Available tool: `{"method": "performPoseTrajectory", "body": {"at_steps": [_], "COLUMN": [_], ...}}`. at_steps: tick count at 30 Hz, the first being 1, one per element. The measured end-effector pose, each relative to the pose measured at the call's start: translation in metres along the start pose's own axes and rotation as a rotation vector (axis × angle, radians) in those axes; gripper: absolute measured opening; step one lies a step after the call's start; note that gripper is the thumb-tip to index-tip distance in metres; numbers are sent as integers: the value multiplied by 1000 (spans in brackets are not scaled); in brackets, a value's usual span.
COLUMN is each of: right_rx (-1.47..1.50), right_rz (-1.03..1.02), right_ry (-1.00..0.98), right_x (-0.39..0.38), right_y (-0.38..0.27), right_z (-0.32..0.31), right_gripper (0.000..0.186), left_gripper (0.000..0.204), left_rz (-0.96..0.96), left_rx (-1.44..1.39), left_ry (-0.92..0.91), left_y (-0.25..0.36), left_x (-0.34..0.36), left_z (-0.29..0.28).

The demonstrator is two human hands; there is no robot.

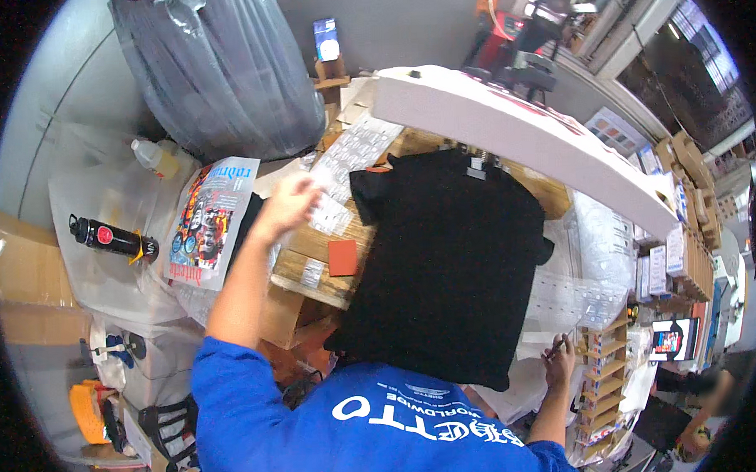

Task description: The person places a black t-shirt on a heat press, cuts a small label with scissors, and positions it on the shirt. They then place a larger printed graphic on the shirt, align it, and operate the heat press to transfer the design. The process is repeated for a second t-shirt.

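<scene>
A black T-shirt (pixel 446 267) lies spread over the wooden workbench (pixel 309 288). My left hand (pixel 298 201) is raised left of it, near clear patterned strips (pixel 350 162), its slightly blurred fingers loosely apart and holding nothing visible. Farther left lies a colourful printed sheet (pixel 208 221) on a translucent surface. A small red-orange rectangle (pixel 342 258) rests on the bench beside the shirt's left edge. At lower right, my right hand (pixel 557 354) is closed around a small dark object too small to identify, beside translucent film (pixel 563 296).
A long white-topped bar (pixel 516 131) crosses behind the shirt. A black bottle (pixel 103 237), a clear jug (pixel 155 160) and a grey bag (pixel 214 75) are at left. Stacked boxes (pixel 679 263) and cardboard compartments (pixel 604 378) line the right, where another person's arm (pixel 697 437) shows.
</scene>
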State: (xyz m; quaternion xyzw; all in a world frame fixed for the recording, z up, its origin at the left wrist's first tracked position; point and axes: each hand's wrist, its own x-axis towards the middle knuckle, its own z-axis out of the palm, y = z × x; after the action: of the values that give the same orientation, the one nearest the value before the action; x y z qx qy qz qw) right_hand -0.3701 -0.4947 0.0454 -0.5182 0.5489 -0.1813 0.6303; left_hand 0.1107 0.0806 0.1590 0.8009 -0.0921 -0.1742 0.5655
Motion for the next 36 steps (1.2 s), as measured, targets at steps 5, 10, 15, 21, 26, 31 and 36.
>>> {"method": "performPoseTrajectory", "body": {"at_steps": [5, 10, 15, 21, 26, 31, 36], "right_rx": [-106, -251, -8, -44, 16, 32, 42], "right_rz": [-168, -84, -239, -379, -374, -382, -346], "right_ry": [-300, -675, -828, -740, -689, -657, -643], "right_x": [-104, -195, -226, -225, -226, -221, -215], "right_y": [-43, -47, -52, -66, -71, -72, -74], "right_z": [55, 115, 140, 137, 133, 128, 119], "right_gripper": [38, 54, 61, 54, 52, 50, 51], "left_gripper": [24, 20, 22, 25, 24, 24, 21], "left_rz": [68, 199, 202, 186, 188, 194, 202], "left_rx": [-31, -185, -217, -175, -99, -65, -46], "left_ry": [-468, -740, -959, -1024, -1014, -1025, -1035], "left_y": [114, 164, 171, 181, 186, 187, 190], "left_x": [-12, -22, -35, -47, -54, -54, -55], "left_z": [143, 208, 236, 265, 279, 298, 316]}}
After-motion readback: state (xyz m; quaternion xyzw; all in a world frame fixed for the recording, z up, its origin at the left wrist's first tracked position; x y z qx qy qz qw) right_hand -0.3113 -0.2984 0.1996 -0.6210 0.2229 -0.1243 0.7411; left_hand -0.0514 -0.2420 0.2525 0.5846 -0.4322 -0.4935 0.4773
